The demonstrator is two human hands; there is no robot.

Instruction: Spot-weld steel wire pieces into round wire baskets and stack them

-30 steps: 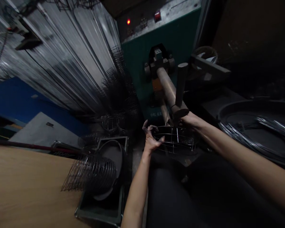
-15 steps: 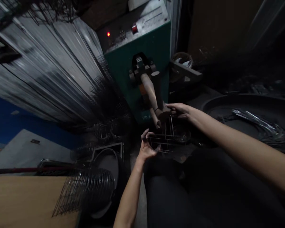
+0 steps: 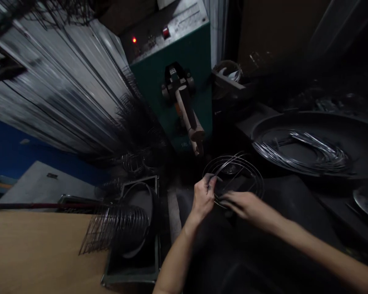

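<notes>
A round wire basket frame (image 3: 234, 171) is tipped so its rings face me, just below the machine's horn. My left hand (image 3: 203, 197) is closed on the frame's left rim. My right hand (image 3: 243, 205) grips its lower edge with the fingers curled around the wires. The brown cylindrical horn (image 3: 188, 116) of the green welding machine (image 3: 174, 53) juts out above the frame and is apart from it.
A stack of finished wire baskets (image 3: 116, 230) lies over a grey crate (image 3: 131, 265) at lower left, beside a wooden tabletop (image 3: 33, 253). A dark round tray (image 3: 364, 139) with loose wire rings (image 3: 303, 153) sits on the right. More wire baskets (image 3: 141, 134) pile up left of the machine.
The wire frame has come off the machine's horn and been tilted toward me. My right hand moved from the horn's tip down to the frame's lower edge.
</notes>
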